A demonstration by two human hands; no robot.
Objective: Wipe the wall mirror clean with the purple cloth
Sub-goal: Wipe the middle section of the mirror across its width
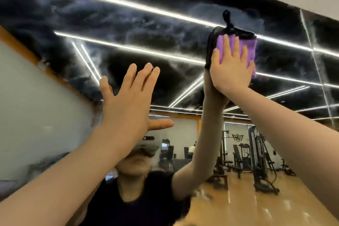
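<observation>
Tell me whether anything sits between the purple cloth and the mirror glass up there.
Nothing visible does. The right hand presses the purple cloth flat against the mirror, fingers spread; the left hand is open beside it, off the cloth.

Dim room, bright strip lights, soft wide-angle picture

Most of the light I see comes from long white ceiling strips (128, 47) reflected in the wall mirror (165, 82); they glow with a hazy bloom against the dark ceiling, and cloudy smears on the glass catch that light. The reflected wooden floor (247, 205) shines with pale glare patches. My left hand (126, 101) and right hand (231, 71) are evenly lit, slightly soft at the edges. Straight lines slant and bow toward the corners, and my forearms near the lower edges look stretched and blurred.
</observation>
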